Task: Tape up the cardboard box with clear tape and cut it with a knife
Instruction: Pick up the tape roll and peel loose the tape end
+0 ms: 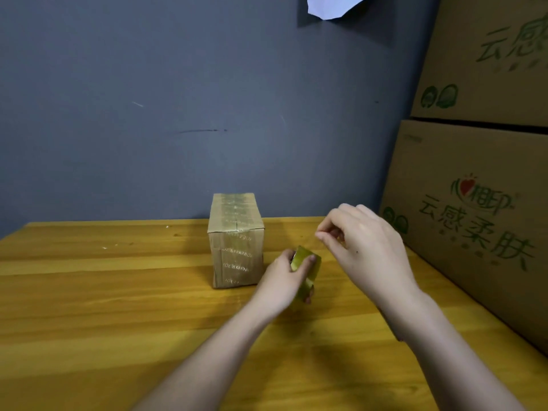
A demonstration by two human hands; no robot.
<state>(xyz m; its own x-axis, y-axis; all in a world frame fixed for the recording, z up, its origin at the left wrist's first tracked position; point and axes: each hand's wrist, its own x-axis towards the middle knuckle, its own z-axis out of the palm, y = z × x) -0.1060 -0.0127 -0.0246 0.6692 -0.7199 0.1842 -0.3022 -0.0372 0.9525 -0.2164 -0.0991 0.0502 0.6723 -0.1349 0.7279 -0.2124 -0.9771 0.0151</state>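
our left hand grips the tape just above the desk; our right hand pinches thumb and finger together beside it. box stands just left, near the wall.

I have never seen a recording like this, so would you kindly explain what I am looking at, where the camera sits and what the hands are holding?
There is no machine here: a person works with two bare hands. The single picture comes from a wide-angle camera worn on the person's head, looking forward and down, so the arms reach in from the bottom edge.

On the wooden table stands a small cardboard box, upright, with shiny clear tape already across its top and front. It stands apart from the hands.

The left hand holds a roll of clear tape just right of the box. The right hand is raised beside it with thumb and fingertips pinched together, probably on the loose end of the tape, though the strip is too thin to make out.

Two large printed cartons are stacked at the right. No knife is in view.
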